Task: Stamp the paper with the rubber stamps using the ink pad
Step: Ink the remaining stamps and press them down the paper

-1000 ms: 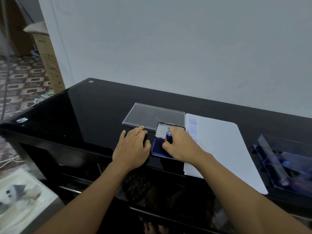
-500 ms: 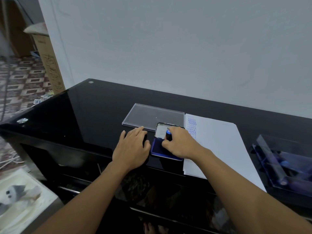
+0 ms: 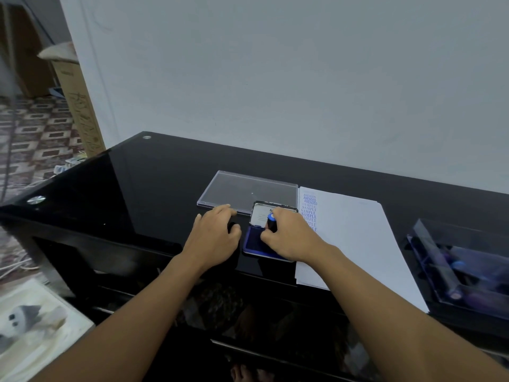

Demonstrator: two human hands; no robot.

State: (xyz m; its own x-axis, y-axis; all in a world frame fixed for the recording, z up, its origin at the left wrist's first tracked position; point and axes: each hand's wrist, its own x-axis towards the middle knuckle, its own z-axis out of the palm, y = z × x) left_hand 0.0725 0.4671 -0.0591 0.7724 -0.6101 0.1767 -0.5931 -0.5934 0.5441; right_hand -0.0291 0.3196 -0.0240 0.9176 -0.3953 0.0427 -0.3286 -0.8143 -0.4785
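Still, little is changing: the right hand (image 3: 292,239) is keeping the stamp (image 3: 272,222) pinched onto the ink pad (image 3: 252,242) beside the paper (image 3: 355,238), loading ink; the left hand (image 3: 213,239) is lying relaxed on the table (image 3: 143,188).

On the white paper (image 3: 358,238), a column of blue stamped words (image 3: 309,209) runs down the left edge from its 11 o'clock corner. "AMENDED" reads clearly twice at the top, under a fainter print that cannot be made out. Below, "SAMPLE" repeats line under line, the lowest prints cut off by the right hand (image 3: 292,238). At 9 o'clock from that column, the ink pad (image 3: 252,241) has its lid (image 3: 257,213) raised at 12 o'clock. The lid's pale label has a heading that begins with "A"; the rest is hidden behind the rubber stamp (image 3: 272,221), and the smaller lines are too fine to read. Dark markings on the cardboard box (image 3: 80,106), at 10 o'clock beyond the bench (image 3: 165,188), are illegible.
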